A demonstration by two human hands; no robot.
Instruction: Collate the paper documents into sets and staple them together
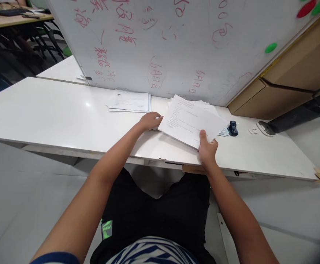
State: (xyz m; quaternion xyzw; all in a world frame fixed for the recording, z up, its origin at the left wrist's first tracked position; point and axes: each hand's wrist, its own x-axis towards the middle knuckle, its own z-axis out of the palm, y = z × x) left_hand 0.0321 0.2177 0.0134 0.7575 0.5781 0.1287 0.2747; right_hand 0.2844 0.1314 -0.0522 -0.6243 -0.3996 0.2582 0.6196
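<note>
My right hand [207, 147] is closed on the near right edge of several printed white sheets of paper [190, 121], thumb on top. The sheets are tilted and fanned a little above the white table. At their left edge is my left hand [149, 121], with its fingers curled together by the paper. What its fingertips pinch, if anything, is hidden. More white papers [204, 104] show behind the held sheets. To the left, near the whiteboard, lies a separate stack of printed papers [129, 101], its edges slightly uneven.
A whiteboard [138, 47] with red writing stands along the back of the white table [52, 113]. On the right are a small dark blue object [233, 128], small white pieces [252, 131], a dark cylindrical object [297, 112] and cardboard boxes [291, 62].
</note>
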